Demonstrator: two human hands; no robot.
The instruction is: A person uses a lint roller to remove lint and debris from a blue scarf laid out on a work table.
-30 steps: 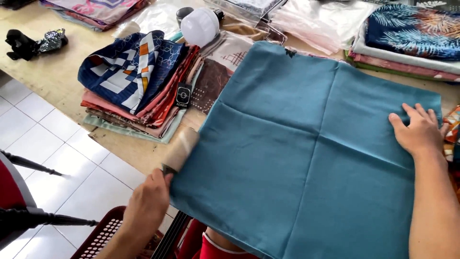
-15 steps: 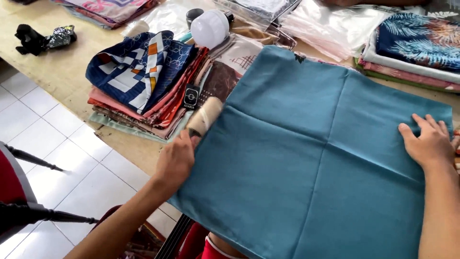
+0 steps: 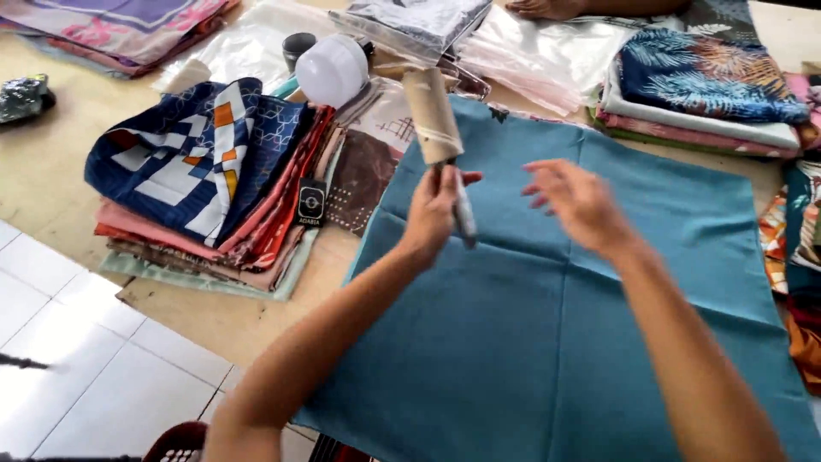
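A teal square cloth [image 3: 547, 342] lies spread flat on the wooden table [image 3: 51, 188], creased into quarters. My left hand [image 3: 434, 210] is raised over the cloth's upper left part and grips the grey handle of a lint roller [image 3: 434, 115], whose brownish roll points up and away. My right hand [image 3: 577, 204] hovers open just right of the roller, fingers spread and blurred, touching nothing.
A stack of folded patterned cloths [image 3: 205, 180] sits left of the teal cloth. A white round lamp [image 3: 332, 70], a dark jar [image 3: 298, 47] and clear plastic bags [image 3: 547, 56] lie behind. More folded fabrics [image 3: 710, 94] are at the back right. Another person's hand [image 3: 547, 8] rests at the top edge.
My left hand lifted the lint roller from the cloth's left edge up over the cloth. My right hand left the cloth's right side and came in beside the roller.
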